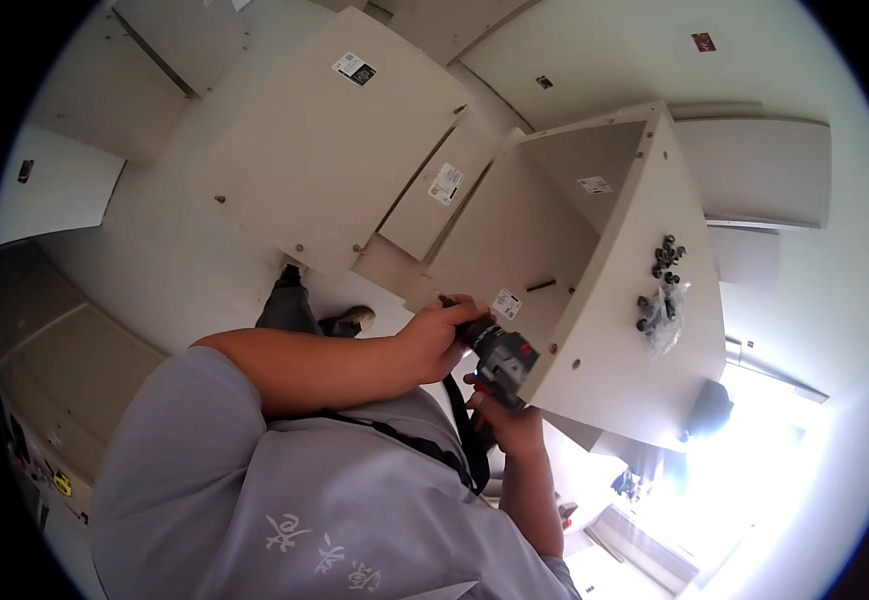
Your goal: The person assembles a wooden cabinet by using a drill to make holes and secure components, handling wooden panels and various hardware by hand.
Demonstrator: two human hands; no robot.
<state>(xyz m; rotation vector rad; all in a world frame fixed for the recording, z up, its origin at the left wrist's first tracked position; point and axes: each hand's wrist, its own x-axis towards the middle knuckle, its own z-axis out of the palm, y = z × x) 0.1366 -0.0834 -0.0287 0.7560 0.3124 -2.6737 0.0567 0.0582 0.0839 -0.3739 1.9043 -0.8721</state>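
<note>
A black and grey power drill (507, 362) with red marks is between my hands, in front of an open cabinet carcass (603, 290). My right hand (511, 420) is wrapped round its grip, below the body. Up at the chuck end, my left hand (439, 338) has its fingers closed about the drill's front. Any bit there is too hidden by the fingers to make out. Close beside the drill runs the edge of the cabinet's pale panel, with a metal fitting (554, 348) near it.
On the cabinet's upper panel lie several dark fittings (667, 258) and a clear plastic bag (667, 322). A large pale board (345, 140) with studs along its edges lies ahead. Further boards (755, 170) are at the right. A yellow tool (61, 482) sits far left. Bright light enters lower right.
</note>
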